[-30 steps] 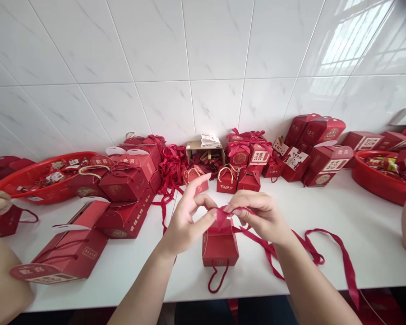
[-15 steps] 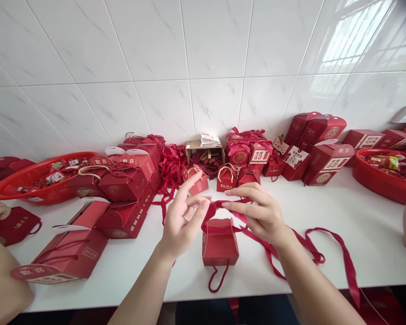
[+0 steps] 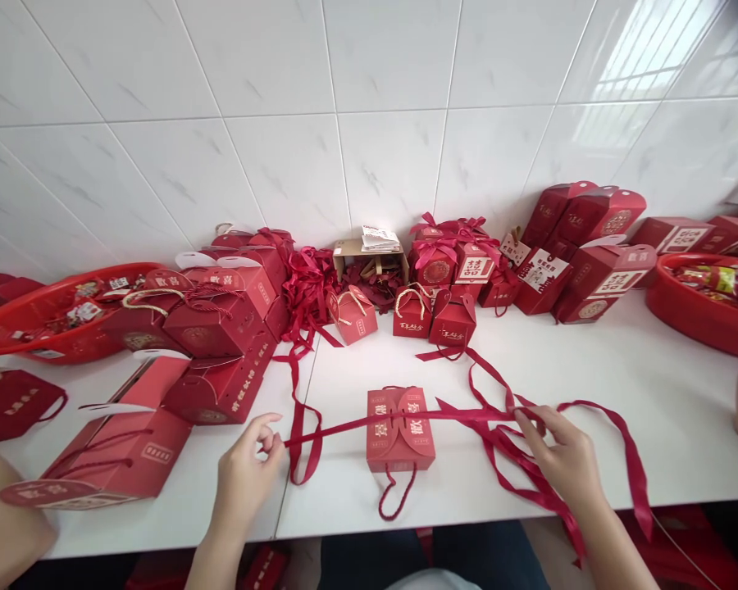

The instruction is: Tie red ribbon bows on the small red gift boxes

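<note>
Ribbon [image 3: 344, 427], one strand, spans one box [image 3: 399, 442], left hand [image 3: 250, 460] and right hand [image 3: 558, 452] each pinching it in a closed grip.

On the white desk [image 3: 344, 500], a square red cardboard box [image 3: 399, 447] is crossed by a flat red ribbon [image 3: 467, 415]; behind, a brown cardboard carton [image 3: 348, 247] is set between a round red plastic basin [image 3: 83, 354], far left, and a second basin [image 3: 692, 321], far right.

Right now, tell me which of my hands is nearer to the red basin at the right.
Right. The right hand, pinching the ribbon, is left of the red basin and closer to you; the left hand is farther left, past the small red box.
</note>
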A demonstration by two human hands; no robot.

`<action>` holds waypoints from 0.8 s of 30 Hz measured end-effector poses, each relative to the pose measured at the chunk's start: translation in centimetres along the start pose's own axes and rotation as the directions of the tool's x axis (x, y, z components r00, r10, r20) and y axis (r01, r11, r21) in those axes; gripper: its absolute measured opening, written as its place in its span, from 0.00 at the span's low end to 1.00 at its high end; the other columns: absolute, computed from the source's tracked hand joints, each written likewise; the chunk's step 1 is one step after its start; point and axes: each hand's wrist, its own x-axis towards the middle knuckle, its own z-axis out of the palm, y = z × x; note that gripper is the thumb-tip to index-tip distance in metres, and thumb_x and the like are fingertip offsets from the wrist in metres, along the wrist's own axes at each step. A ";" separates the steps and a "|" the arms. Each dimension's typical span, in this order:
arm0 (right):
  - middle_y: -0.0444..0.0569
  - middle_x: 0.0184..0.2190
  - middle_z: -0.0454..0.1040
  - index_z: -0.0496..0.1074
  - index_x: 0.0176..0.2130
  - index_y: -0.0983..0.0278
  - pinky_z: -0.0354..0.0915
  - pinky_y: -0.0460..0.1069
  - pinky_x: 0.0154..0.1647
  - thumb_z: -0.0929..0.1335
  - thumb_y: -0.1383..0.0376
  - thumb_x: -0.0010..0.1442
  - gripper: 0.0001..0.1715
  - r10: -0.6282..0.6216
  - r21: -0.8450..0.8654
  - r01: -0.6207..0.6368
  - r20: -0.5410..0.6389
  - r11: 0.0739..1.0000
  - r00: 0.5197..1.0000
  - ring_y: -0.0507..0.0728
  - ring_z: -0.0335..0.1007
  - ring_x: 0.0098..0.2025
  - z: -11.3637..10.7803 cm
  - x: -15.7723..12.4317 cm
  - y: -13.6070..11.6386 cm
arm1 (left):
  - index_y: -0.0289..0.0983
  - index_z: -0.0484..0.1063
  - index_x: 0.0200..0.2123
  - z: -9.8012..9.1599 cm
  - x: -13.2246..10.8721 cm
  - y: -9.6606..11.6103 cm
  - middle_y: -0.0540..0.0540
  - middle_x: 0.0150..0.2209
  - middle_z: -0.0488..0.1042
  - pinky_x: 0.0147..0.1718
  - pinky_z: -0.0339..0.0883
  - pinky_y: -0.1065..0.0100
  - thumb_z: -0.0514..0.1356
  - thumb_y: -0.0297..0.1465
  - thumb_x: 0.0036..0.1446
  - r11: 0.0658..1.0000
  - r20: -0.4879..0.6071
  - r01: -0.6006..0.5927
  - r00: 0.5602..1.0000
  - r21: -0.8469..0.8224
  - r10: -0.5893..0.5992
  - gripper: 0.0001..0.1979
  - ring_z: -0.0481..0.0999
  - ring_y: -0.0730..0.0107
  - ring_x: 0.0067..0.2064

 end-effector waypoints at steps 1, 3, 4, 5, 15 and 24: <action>0.49 0.27 0.73 0.74 0.33 0.62 0.66 0.51 0.26 0.65 0.56 0.60 0.13 0.003 -0.018 -0.002 0.033 1.000 0.999 0.57 0.68 0.27 0.2 -0.2 0.5 | 0.39 0.70 0.37 0.7 -0.5 -0.4 0.55 0.21 0.63 0.28 0.66 0.73 0.53 0.27 0.52 1.000 0.033 -0.025 0.999 0.013 0.024 0.09 0.67 0.75 0.22; 0.52 0.36 0.74 0.74 0.40 0.62 0.69 0.54 0.33 0.65 0.56 0.60 0.15 -0.013 -0.039 0.014 0.037 0.999 0.999 0.62 0.71 0.37 0.6 0.0 0.4 | 0.39 0.71 0.36 1.8 -0.9 0.0 0.52 0.24 0.67 0.32 0.67 0.68 0.53 0.26 0.52 0.996 0.030 -0.086 0.996 0.013 0.085 0.10 0.70 0.69 0.27; 0.54 0.41 0.73 0.73 0.44 0.62 0.69 0.56 0.38 0.65 0.56 0.60 0.17 -0.022 -0.041 0.022 0.006 0.999 1.000 0.63 0.70 0.43 0.9 0.3 -0.2 | 0.40 0.72 0.35 2.2 -0.9 0.8 0.50 0.26 0.69 0.36 0.67 0.65 0.54 0.25 0.52 0.994 0.001 -0.111 0.994 -0.011 0.111 0.09 0.71 0.66 0.31; 0.55 0.44 0.72 0.71 0.48 0.62 0.69 0.58 0.42 0.65 0.57 0.60 0.19 -0.035 -0.028 0.034 -0.027 0.999 0.999 0.64 0.69 0.47 1.1 0.6 -1.0 | 0.40 0.72 0.35 2.5 -0.7 1.8 0.47 0.30 0.71 0.39 0.67 0.62 0.54 0.25 0.52 0.991 -0.037 -0.123 0.992 -0.059 0.121 0.09 0.72 0.63 0.35; 0.52 0.46 0.68 0.60 0.59 0.57 0.68 0.53 0.48 0.58 0.56 0.67 0.23 -0.146 0.318 -0.031 0.517 0.948 0.844 0.57 0.69 0.47 4.4 1.0 -9.9 | 0.42 0.70 0.44 4.6 1.1 11.4 0.45 0.46 0.68 0.51 0.65 0.60 0.58 0.31 0.57 0.790 0.243 0.098 0.968 -0.605 0.066 0.10 0.70 0.62 0.51; 0.38 0.23 0.59 0.60 0.47 0.62 0.61 0.46 0.26 0.63 0.51 0.62 0.20 0.045 0.404 -0.302 0.535 0.863 0.843 0.51 0.59 0.25 6.6 0.5 -9.2 | 0.40 0.62 0.40 5.0 1.2 10.8 0.47 0.39 0.69 0.41 0.67 0.65 0.61 0.37 0.54 0.697 0.492 0.424 0.863 -0.578 -0.117 0.14 0.72 0.65 0.42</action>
